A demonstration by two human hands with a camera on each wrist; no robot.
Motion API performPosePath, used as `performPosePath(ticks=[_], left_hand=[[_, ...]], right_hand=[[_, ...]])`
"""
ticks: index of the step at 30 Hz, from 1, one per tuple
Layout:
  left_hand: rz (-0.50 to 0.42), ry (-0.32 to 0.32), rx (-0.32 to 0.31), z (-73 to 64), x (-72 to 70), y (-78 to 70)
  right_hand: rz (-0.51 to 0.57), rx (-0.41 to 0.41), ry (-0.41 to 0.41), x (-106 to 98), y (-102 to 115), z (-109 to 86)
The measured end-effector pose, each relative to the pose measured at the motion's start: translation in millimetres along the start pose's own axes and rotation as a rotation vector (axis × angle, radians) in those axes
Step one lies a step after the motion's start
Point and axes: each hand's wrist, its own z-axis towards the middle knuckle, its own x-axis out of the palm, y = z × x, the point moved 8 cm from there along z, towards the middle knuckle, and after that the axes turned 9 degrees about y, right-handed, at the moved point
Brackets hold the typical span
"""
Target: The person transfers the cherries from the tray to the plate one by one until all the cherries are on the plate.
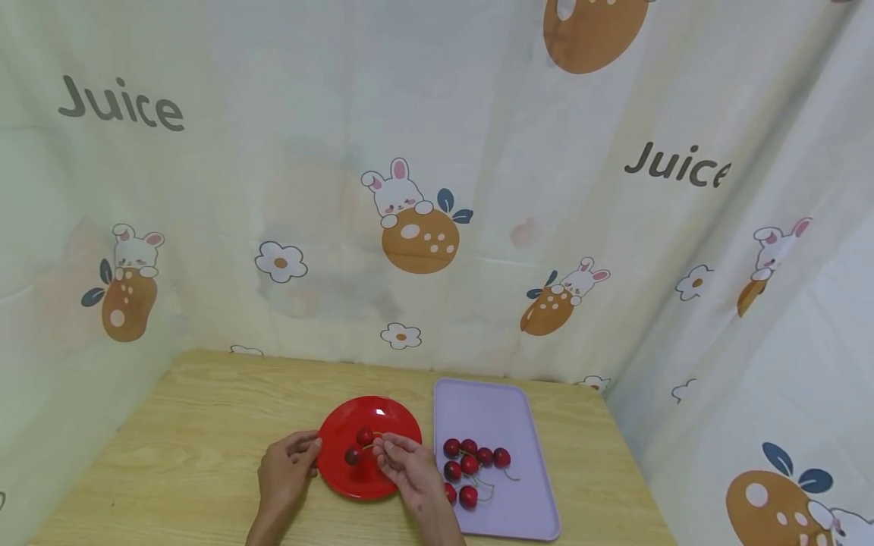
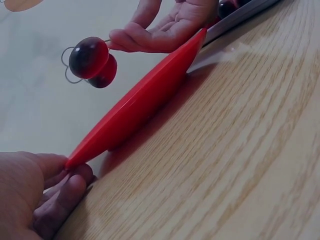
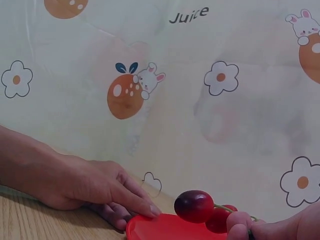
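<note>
My left hand [image 1: 283,466] grips the left rim of a round red plate [image 1: 336,428], thumb on top and fingers beneath the edge. Above the plate, my right hand [image 1: 415,474] pinches the thin stems of two dark red cherries. One cherry [image 1: 365,436] is farther from me than the other cherry [image 1: 352,456]. From the left wrist view, the nearer-looking cherry [image 2: 89,57] hangs in the air, apart from the plate. A glossy, partly blackish cherry [image 3: 193,206] overlaps a redder one in the right wrist view.
Right of the plate lies a pale purple tray [image 1: 481,406] bearing several cherries [image 1: 469,464] with stems, some partly behind my right hand. Both rest on a light wood table [image 1: 212,425]. A printed curtain [image 1: 328,189] hangs along the table's back and sides.
</note>
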Motion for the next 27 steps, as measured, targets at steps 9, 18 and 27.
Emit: performPosePath(ticks=[9,18,27], left_hand=[[0.000,0.003,-0.018,-0.3,-0.1,0.8],[-0.014,0.005,-0.008,0.6,-0.7,1.6],[-0.037,0.004,-0.005,2.5,0.4,1.4]], right_hand=[[-0.014,0.003,0.014,7.6,1.3,0.5],[-0.037,-0.025,0.050,16.7,1.8,6.9],[-0.054,-0.021,0.050,18.3,0.2,11.2]])
